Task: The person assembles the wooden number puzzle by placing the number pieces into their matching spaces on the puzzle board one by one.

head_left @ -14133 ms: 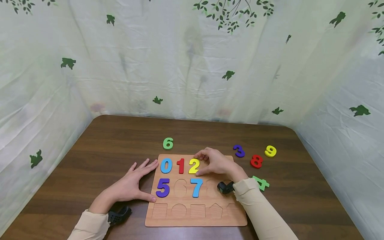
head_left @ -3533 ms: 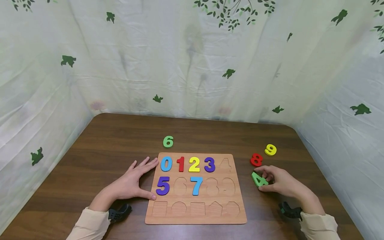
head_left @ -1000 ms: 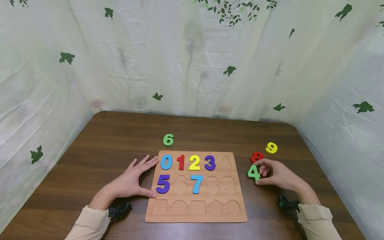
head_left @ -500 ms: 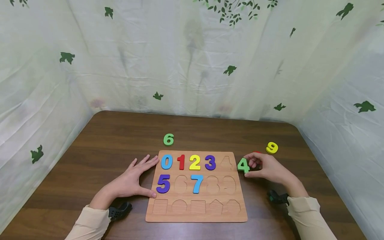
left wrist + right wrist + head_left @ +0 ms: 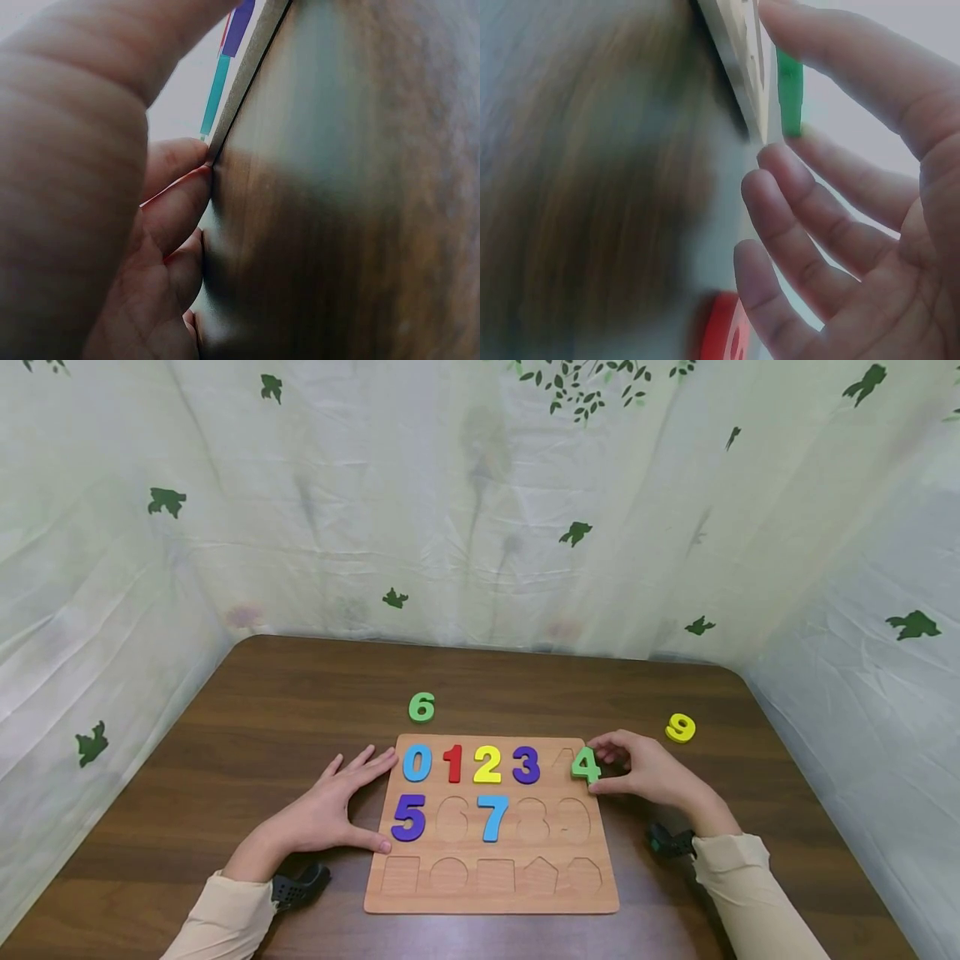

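Hands, two, bare, at a wooden number board (image 5: 491, 902) on a brown counter (image 5: 315, 693).

Left hand (image 5: 315, 818): thumb and fingers spread wide; thumb tip on the board's left edge, index fingertip at its upper left corner, remaining fingers fanned beside it over the counter; holds no piece.

Right hand (image 5: 645, 770): thumb and index finger clamped on the green 4 (image 5: 585, 772) in a pinch; other fingers loosely bent, apart from the piece.

Green 4: at the board's upper right edge, just right of the 4-shaped recess (image 5: 562, 758), not seated in it; seen edge-on from the right wrist. Whether it touches the board cannot be told.

Set in the board, top row: blue 0 (image 5: 407, 763), red 1 (image 5: 454, 765), yellow 2 (image 5: 489, 767), purple 3 (image 5: 528, 764). Middle row: purple 5 (image 5: 418, 824), blue 7 (image 5: 492, 821).

Loose on the counter: green 6 (image 5: 413, 707), beyond the board; yellow 9 (image 5: 691, 728), beyond the right hand; one red piece (image 5: 720, 330), near that hand's lower fingers in the right wrist view, partly cut off.
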The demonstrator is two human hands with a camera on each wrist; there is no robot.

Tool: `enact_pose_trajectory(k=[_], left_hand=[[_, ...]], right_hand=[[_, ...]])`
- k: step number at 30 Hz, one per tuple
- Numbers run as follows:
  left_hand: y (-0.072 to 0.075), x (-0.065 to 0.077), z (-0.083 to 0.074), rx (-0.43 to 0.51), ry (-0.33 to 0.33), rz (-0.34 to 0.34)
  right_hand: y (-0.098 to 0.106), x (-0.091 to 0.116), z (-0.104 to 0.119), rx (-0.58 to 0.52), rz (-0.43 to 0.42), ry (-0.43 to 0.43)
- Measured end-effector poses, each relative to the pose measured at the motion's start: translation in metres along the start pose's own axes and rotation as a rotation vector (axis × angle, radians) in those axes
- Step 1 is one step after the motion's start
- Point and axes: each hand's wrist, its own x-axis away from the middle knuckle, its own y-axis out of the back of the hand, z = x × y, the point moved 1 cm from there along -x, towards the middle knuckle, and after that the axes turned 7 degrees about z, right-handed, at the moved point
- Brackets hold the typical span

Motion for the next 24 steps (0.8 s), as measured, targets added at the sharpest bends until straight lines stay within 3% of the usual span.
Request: enact_pose_trajectory(k=[24], left_hand=[[0.000,0.002,-0.001,0.002,0.002,-0.001]], right_hand=[[-0.014,-0.021,0.015,0.044,0.005,-0.010]])
